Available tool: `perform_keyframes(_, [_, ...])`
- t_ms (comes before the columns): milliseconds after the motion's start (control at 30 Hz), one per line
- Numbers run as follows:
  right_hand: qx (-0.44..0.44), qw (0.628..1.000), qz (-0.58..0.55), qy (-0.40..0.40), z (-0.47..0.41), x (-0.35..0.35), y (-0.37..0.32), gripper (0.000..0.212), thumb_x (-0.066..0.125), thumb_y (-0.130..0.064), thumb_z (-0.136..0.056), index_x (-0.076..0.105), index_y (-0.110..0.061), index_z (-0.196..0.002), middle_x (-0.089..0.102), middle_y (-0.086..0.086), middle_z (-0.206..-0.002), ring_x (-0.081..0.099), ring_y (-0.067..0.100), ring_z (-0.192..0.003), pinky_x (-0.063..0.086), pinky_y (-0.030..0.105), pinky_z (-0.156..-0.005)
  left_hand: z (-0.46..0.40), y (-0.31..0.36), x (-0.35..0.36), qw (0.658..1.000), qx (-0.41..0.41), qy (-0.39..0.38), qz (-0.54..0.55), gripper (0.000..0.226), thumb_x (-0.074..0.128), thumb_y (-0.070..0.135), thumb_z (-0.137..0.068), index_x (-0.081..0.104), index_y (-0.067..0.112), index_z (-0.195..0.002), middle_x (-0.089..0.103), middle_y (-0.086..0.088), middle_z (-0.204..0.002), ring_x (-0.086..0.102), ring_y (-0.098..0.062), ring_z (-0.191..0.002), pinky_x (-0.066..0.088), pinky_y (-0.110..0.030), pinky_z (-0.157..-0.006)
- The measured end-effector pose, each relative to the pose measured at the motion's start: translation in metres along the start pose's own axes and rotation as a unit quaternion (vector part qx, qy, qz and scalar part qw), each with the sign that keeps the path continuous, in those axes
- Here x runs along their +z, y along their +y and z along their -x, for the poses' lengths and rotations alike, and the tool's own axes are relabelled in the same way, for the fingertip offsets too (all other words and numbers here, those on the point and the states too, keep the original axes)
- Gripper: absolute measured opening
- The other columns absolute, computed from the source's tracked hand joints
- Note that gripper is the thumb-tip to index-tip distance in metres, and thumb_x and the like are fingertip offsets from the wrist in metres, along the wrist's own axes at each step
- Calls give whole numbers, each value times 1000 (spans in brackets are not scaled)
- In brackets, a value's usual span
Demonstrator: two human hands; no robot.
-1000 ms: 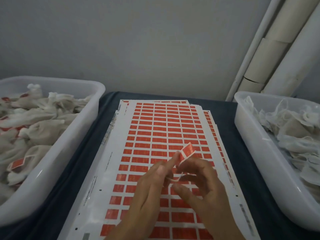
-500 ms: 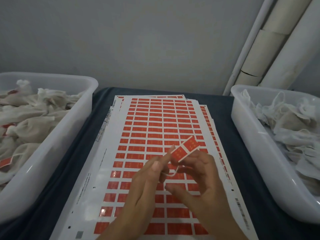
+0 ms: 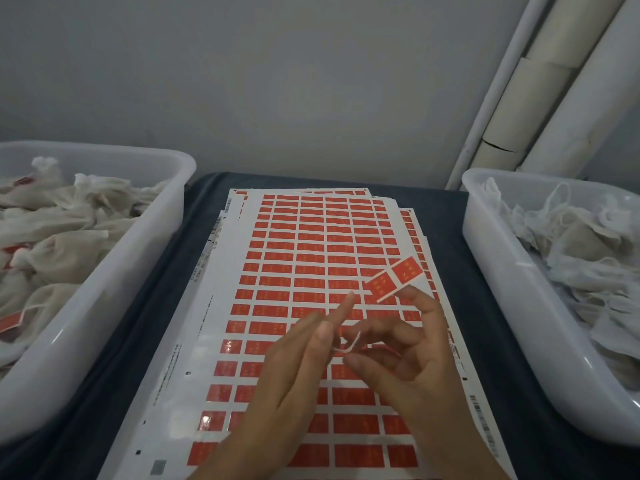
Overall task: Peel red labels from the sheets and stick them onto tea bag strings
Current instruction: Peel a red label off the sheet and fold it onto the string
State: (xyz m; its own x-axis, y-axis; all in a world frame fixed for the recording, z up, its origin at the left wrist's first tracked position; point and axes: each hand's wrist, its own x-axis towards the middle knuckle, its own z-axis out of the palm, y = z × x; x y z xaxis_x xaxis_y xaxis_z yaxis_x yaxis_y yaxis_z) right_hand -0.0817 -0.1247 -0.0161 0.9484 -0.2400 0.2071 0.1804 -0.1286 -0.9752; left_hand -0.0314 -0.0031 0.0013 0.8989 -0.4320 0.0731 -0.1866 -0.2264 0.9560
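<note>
A stack of label sheets (image 3: 311,258) with rows of red labels lies in the middle of the dark cloth. One peeled red label (image 3: 394,278), a double rectangle with white edges, sticks up from the raised fingertips of my right hand (image 3: 412,362). My left hand (image 3: 291,375) is just left of it, index finger pointing forward. Its thumb pinches a small curled white backing strip (image 3: 346,348) that hangs between the two hands. Both hands hover over the near half of the sheets.
A white bin (image 3: 131,271) on the left holds tea bags, some with red labels on them. A white bin (image 3: 498,271) on the right holds tea bags with bare strings. Pale pipes (image 3: 540,98) run up the wall at the back right.
The hands have drawn apart. The label has gone up and to the right with my right hand, and my left hand has let go of it and keeps only the white strip.
</note>
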Motion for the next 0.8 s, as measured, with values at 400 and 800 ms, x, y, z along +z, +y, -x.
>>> perform_keyframes(400, [44,992,-8,114,-4,-11,-3,58,69,-37,-57,42,-38,-109,68,-29,-82,64,-8,-83,45,0,-61,2,-21,-5,998,44,-14,-30,24,47,57,-70,59,37,-73,63,24,-79,59,5,-78,47,-10,-67])
perform_keyframes(800, [62,994,85,-24,-2,-7,-9,29,53,-59,-62,66,-39,-78,56,-35,-105,53,-9,-105,43,1,-79,1,-14,-14,994,-53,-21,91,27,58,48,-53,68,26,-65,64,11,-57,56,2,-52,43,-6,-50])
